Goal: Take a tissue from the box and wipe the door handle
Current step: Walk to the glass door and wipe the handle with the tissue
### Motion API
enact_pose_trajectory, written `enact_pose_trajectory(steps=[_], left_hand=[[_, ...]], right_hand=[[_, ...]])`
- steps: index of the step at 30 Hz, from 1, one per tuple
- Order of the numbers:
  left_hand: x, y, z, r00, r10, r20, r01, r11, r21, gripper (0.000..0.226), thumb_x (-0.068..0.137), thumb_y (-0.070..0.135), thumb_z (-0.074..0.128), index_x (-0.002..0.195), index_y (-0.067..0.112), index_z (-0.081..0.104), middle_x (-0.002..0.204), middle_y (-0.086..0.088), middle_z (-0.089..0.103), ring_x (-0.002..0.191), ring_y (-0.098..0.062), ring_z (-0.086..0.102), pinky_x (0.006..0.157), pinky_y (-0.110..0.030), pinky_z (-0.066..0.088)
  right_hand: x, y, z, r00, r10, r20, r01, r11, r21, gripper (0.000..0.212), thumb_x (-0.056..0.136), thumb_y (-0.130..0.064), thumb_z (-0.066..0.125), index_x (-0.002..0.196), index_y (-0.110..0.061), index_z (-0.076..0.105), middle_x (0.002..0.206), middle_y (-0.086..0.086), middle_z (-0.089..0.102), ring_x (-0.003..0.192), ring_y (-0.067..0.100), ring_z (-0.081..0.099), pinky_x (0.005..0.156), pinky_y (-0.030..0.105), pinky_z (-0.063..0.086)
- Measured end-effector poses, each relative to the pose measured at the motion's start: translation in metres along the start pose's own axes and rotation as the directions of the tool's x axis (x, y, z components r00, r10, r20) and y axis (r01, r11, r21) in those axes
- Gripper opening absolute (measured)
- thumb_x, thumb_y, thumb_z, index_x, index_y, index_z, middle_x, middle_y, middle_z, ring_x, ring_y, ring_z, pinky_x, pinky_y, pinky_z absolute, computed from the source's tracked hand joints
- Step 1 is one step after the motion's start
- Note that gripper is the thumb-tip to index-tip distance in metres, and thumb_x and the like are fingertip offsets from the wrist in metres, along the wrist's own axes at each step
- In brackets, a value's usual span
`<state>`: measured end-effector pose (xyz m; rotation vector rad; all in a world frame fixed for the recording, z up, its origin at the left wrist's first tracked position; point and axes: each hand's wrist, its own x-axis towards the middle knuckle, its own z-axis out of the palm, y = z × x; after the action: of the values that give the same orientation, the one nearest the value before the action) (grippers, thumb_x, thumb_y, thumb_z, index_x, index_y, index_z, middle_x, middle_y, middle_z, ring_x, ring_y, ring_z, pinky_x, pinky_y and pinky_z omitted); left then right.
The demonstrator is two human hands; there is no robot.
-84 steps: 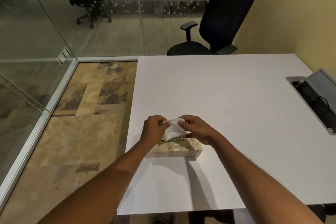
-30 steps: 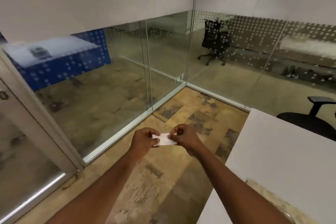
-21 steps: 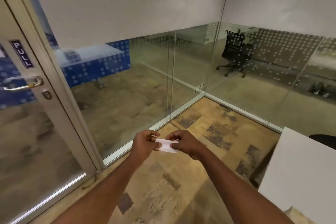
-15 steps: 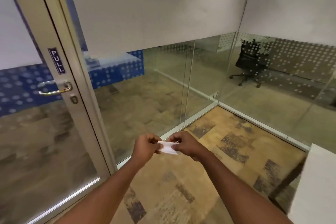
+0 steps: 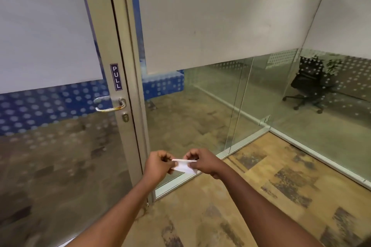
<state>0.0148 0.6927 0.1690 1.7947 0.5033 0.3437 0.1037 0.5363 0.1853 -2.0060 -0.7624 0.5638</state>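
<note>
The person holds a small white tissue (image 5: 184, 166) in front of the body with both hands. The left hand (image 5: 158, 165) pinches its left edge and the right hand (image 5: 202, 163) pinches its right edge, so each grip is closed on the tissue and the sheet is stretched flat between them, folded into a narrow strip. The tissue box is not in view. The door handle (image 5: 110, 104) is up and to the left, well apart from the hands, on the frame of the glass door (image 5: 50, 146), just under a small sign (image 5: 116, 77) that reads PULL. The tissue looks very light, thin and soft, so it probably tears easily if it is pulled hard at the two edges, and it will bend around the handle without effort. It seems better to gather it into a small pad inside one hand and to wrap it around the smooth metal lever, which looks hard and a little slippery.
</note>
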Motion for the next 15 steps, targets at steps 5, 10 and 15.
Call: enact_pose_trajectory(steps=[5,10,15], left_hand=[[0.027,-0.006,-0.022,0.999,0.007,-0.039,-0.007,1.0,0.003,0.025,0.069,-0.011,0.073,0.059,0.011,0.065,0.055,-0.007,0.062,0.044,-0.019,0.057,0.057,-0.037,0.054],[0.058,-0.013,-0.042,0.998,0.011,-0.059,-0.008,0.999,0.053,0.028,0.073,-0.007,0.069,0.06,0.017,0.068,0.052,-0.003,0.065,0.043,-0.017,0.057,0.058,-0.037,0.053],[0.093,-0.013,-0.07,0.99,0.034,-0.137,-0.014,0.989,0.146,0.034,0.078,-0.002,0.066,0.057,0.023,0.065,0.043,0.004,0.06,0.044,-0.016,0.052,0.055,-0.025,0.044]], right_hand=[[0.034,-0.015,0.008,0.998,-0.044,0.032,0.044,0.999,0.007,0.018,0.083,0.0,0.066,0.1,-0.004,0.07,0.091,0.014,0.071,0.078,0.014,0.059,0.07,0.025,0.045],[0.08,-0.021,0.019,0.995,-0.102,-0.011,0.1,0.988,-0.122,0.014,0.082,-0.002,0.066,0.094,-0.004,0.073,0.091,0.015,0.074,0.072,0.011,0.058,0.053,0.005,0.039],[0.141,-0.032,0.03,0.986,-0.169,0.001,0.168,0.982,-0.089,0.012,0.08,-0.003,0.067,0.087,-0.008,0.075,0.075,0.004,0.069,0.066,0.011,0.058,0.053,0.01,0.041]])
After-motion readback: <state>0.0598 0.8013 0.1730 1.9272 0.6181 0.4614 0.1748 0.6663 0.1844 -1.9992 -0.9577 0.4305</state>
